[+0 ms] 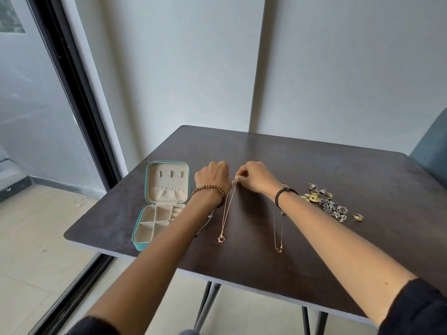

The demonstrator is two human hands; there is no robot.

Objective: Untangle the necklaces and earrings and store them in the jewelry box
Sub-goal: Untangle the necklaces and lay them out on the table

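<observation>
A thin gold necklace (227, 209) lies stretched toward me on the dark table (338, 180), its ring pendant at the near end. My right hand (254, 176) pinches its far clasp end. My left hand (212, 176), fingers curled, sits just left of that clasp; whether it holds the chain is hidden. A second gold necklace (278, 234) lies partly under my right forearm. A silver chain (210, 217) peeks out beside my left forearm. The teal jewelry box (159, 206) stands open at the table's left, its beige compartments showing nothing inside.
A heap of earrings, rings and pearl pieces (331, 205) lies to the right of my right wrist. A gold ring (358, 216) sits apart at its right. A blue chair (430, 151) stands at the far right. Glass door (36, 117) on the left.
</observation>
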